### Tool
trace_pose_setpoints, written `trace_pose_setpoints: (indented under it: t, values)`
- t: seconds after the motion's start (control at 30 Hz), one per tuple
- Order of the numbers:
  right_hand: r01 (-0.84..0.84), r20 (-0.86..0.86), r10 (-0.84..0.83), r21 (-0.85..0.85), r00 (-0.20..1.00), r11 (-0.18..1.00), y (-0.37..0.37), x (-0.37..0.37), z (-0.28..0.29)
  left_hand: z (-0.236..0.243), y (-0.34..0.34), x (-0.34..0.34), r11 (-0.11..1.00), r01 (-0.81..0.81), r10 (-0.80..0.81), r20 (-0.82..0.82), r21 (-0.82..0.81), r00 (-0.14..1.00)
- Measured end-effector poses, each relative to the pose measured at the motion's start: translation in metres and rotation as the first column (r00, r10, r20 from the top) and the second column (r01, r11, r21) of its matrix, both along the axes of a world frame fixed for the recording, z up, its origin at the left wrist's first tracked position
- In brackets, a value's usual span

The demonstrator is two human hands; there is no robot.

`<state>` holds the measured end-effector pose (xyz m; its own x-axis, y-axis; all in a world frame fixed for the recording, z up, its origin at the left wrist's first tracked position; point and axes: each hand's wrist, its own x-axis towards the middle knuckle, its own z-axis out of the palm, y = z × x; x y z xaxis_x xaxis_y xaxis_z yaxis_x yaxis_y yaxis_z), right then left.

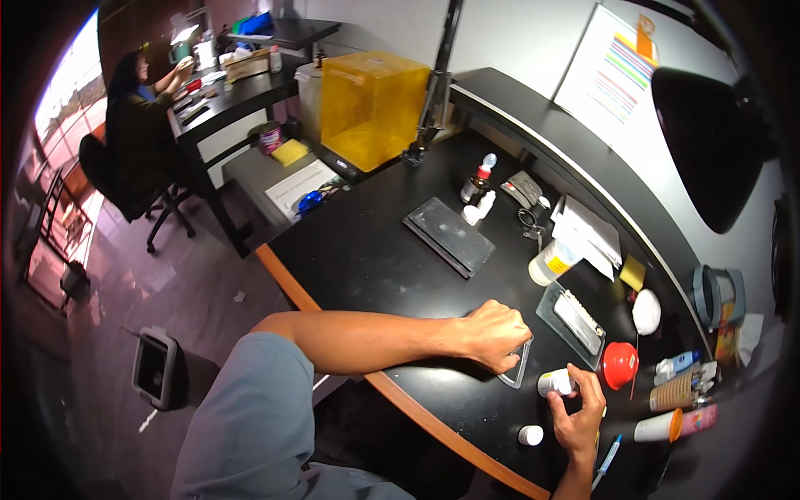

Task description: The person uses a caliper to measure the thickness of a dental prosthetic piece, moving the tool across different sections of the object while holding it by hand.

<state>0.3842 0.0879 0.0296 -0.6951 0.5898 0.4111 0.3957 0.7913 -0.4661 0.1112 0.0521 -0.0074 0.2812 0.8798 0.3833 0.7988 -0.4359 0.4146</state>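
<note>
My right hand (581, 414) pinches a small white bottle (553, 382) between thumb and fingers, tilted over the black bench. My left hand (495, 335) is curled closed, with its knuckles up. What its fingers hold, if anything, is hidden. Beside those fingers lies a clear, flat rectangular piece (518, 373). A second small white container (531, 435) stands near the bench's front edge. Right of my hands are a red bowl (620, 365) and a glass plate (554, 321) bearing a clear tray of small pale pieces (579, 322).
A dark slab (450, 236), a brown dropper bottle (476, 185) and a bottle with a yellow label (552, 262) stand farther back. Cups, tubes and a blue pen-like tool (608, 458) line the right side. A black lamp head (708, 150) overhangs. Another person (137, 125) sits at the far-left bench.
</note>
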Motion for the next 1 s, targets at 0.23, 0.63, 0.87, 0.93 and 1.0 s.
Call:
trace_pose_setpoints:
  t: [0.23, 0.63, 0.87, 0.93, 1.0]
  values:
    - [0.025, -0.002, -0.025, -0.041, 1.000, 0.999, 0.001, -0.004, 0.000, -0.001, -0.006, 0.004, 0.993, -0.111, 0.112, 0.037, -0.032, 0.993]
    - [0.060, 0.039, -0.059, -0.041, 0.998, 0.997, -0.001, -0.002, 0.002, -0.010, 0.003, 0.003, 0.995, -0.098, 0.096, 0.169, 0.007, 0.981]
    - [0.038, -0.004, -0.038, -0.007, 0.999, 0.999, -0.002, -0.008, 0.006, -0.005, 0.007, 0.002, 0.980, 0.040, 0.069, 0.523, -0.195, 0.850]
    - [0.041, -0.020, -0.042, -0.058, 0.999, 0.997, -0.003, -0.012, 0.008, 0.001, 0.005, -0.001, 0.965, 0.032, 0.129, 0.575, -0.261, 0.808]
    - [0.019, -0.011, -0.020, -0.038, 1.000, 0.999, 0.001, -0.010, 0.008, 0.008, 0.007, -0.001, 0.948, 0.067, 0.144, 0.608, -0.310, 0.781]
